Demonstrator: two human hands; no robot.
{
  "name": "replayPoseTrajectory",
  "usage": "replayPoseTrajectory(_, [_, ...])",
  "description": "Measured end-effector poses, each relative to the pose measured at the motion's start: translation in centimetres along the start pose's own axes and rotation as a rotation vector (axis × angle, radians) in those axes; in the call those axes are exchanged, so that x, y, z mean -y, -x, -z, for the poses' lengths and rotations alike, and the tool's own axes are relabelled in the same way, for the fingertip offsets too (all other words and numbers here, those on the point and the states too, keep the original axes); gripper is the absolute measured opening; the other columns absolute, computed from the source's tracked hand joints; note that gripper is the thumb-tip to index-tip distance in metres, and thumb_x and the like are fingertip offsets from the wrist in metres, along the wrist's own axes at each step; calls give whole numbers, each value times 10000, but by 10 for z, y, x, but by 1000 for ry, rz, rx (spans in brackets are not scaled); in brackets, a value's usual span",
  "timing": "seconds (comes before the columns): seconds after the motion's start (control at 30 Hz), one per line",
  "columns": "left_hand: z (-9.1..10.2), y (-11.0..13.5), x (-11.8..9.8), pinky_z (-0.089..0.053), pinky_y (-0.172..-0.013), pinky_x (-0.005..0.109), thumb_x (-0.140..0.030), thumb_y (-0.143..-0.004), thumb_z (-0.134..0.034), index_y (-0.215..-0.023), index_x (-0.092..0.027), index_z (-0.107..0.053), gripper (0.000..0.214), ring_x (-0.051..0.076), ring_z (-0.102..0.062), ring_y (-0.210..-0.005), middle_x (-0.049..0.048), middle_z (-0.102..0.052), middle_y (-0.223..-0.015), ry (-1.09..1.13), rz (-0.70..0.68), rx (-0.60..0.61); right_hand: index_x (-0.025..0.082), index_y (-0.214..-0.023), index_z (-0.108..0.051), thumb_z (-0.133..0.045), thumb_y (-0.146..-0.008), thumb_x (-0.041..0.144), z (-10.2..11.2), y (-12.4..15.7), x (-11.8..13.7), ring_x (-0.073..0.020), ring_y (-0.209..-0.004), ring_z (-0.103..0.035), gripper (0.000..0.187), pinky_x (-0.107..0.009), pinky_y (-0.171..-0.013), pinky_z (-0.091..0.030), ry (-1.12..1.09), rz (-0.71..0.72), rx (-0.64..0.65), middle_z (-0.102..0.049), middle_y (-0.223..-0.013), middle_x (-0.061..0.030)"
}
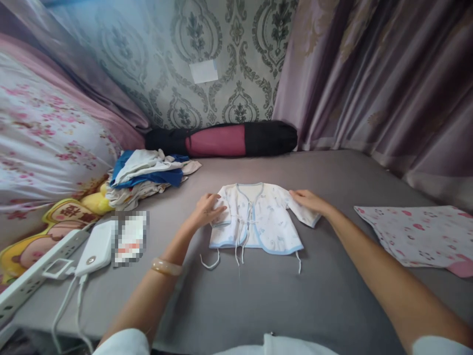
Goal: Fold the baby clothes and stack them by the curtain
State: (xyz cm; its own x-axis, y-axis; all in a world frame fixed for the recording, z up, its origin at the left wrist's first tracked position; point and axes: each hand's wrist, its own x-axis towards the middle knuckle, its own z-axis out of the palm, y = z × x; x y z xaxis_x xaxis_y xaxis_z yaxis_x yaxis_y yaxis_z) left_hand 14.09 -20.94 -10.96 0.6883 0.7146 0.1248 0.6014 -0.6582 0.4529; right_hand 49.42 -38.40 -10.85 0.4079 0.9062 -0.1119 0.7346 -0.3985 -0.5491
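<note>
A small white baby shirt (258, 217) with pale blue trim and loose tie strings lies spread flat on the grey bed sheet (258, 296). My left hand (207, 209) is closed on the shirt's left sleeve, which is folded inward. My right hand (308, 199) rests on the right sleeve, fingers pressed down on the cloth. A pale bangle (167, 266) circles my left wrist.
A pile of folded clothes (148, 175) sits at the back left. A black and maroon bolster (221, 139) lies against the wall. A patterned cloth (421, 234) lies at right. A white power bank (96, 249), cables and a power strip (33, 276) are at left.
</note>
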Motion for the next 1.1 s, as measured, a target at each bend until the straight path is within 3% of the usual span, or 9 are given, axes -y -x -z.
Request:
replayPoseTrajectory(0.2, [18, 46, -9, -431, -969, 406, -554, -804, -630, -1171, -247, -604, 480, 249, -564, -1068, 93, -590, -1182, 91, -107, 92, 155, -928, -685, -619, -754, 504, 12, 31, -22, -202, -758, -632, 396, -268, -633, -455, -195, -7, 115, -718, -865, -61])
replayPoseTrajectory(0.37, [4, 53, -5, -419, -992, 442, -616, -734, -677, -1164, -251, -598, 569, 286, -534, -1140, 98, -557, -1242, 104, -130, 130, 165, -1156, -640, -696, -688, 395, 21, 38, -26, -251, -955, -665, 525, -298, -755, -518, -292, -33, 188, -715, -1095, -100])
replayPoseTrajectory(0.43, [-6, 53, -3, -398, -1006, 472, -609, -738, -676, -1173, -259, -588, 565, 302, -518, -1164, 94, -550, -1252, 69, -98, 87, 163, -1167, -640, -681, -693, 344, 25, 35, -30, -257, -1002, -655, 509, -319, -818, -517, -266, -24, 102, -700, -1140, -106])
replayPoseTrajectory(0.6, [-29, 55, 2, -395, -991, 465, -507, -827, -618, -1156, -267, -590, 408, 287, -533, -1138, 77, -554, -1248, 4, -66, -71, 183, -1161, -646, -598, -731, 216, 29, 17, -47, -249, -998, -645, 433, -354, -882, -498, -77, -77, -304, -689, -1144, -94])
replayPoseTrajectory(0.67, [-35, 57, 3, -400, -983, 450, -475, -850, -599, -1152, -261, -593, 370, 281, -538, -1132, 78, -558, -1248, -18, -83, -128, 197, -1156, -647, -555, -754, 175, 27, 11, -52, -246, -1004, -638, 413, -361, -898, -485, 5, -94, -406, -687, -1131, -87])
replayPoseTrajectory(0.93, [-41, 60, 6, -433, -949, 423, -465, -870, -598, -1163, -249, -601, 364, 263, -560, -1084, 79, -582, -1236, -69, -127, -206, 204, -1095, -666, -407, -871, 159, -1, 7, -48, -244, -966, -610, 346, -339, -813, -461, 248, -170, -527, -629, -1059, -116])
replayPoseTrajectory(1.1, [-42, 60, 7, -445, -949, 409, -437, -866, -618, -1139, -248, -605, 333, 254, -572, -1091, 80, -603, -1215, -57, -164, -242, 196, -1007, -708, -348, -894, 127, -6, 8, -45, -261, -1002, -584, 384, -370, -821, -452, 358, -188, -484, -632, -1050, -134])
